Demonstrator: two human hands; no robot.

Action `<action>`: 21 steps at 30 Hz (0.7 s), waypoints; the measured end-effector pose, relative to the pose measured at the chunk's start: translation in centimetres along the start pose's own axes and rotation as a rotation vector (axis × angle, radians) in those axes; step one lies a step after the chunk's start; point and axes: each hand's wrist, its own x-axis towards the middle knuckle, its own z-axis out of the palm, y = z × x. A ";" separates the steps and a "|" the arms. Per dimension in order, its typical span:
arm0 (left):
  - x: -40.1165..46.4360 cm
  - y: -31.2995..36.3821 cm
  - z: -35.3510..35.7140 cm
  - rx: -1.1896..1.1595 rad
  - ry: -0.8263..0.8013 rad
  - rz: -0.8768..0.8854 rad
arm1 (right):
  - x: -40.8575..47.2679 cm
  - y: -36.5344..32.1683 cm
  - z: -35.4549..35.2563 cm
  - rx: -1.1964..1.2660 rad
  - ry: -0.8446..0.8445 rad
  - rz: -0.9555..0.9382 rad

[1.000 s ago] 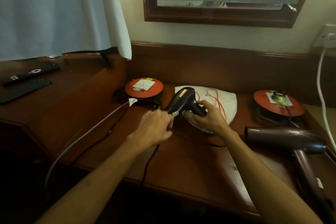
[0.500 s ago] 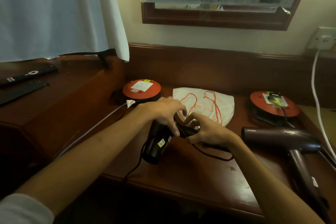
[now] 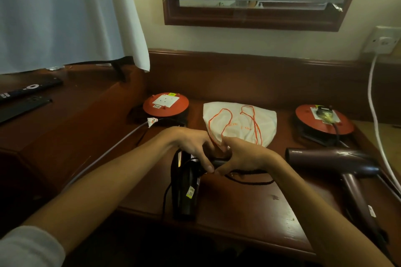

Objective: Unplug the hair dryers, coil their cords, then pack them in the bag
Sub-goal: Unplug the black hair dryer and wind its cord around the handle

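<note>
Pinching the black dryer's folding handle (image 3: 217,161) between them, the left hand (image 3: 191,147) and right hand (image 3: 243,156) meet at the hinge; each grip is curled onto that handle, thumbs nearly touching. A second ago the right hand held the black hair dryer (image 3: 184,188) up over the bag with its nozzle raised; now the body lies flat on the counter (image 3: 249,201), barrel pointing toward the near edge. Its black cord (image 3: 249,181) trails loose to the right beneath the right wrist, uncoiled. That suggests it is unplugged and coiling comes next. The white bag (image 3: 240,123) with orange drawstrings lies flat just behind the hands, between two red cord reels (image 3: 166,104). The maroon hair dryer (image 3: 338,160) rests to the right, apparently plugged into the right reel (image 3: 324,118).
</note>
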 end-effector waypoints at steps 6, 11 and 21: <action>0.5 -1.8 1.1 -0.099 0.107 0.016 | 0.4 0.2 -0.8 -0.065 -0.094 0.097; 0.6 -3.0 0.8 -0.098 0.102 -0.066 | 0.1 0.7 -1.2 -0.138 -0.011 0.048; 1.4 -3.2 3.0 0.064 0.263 -0.025 | 0.4 2.9 0.1 -0.001 0.111 0.024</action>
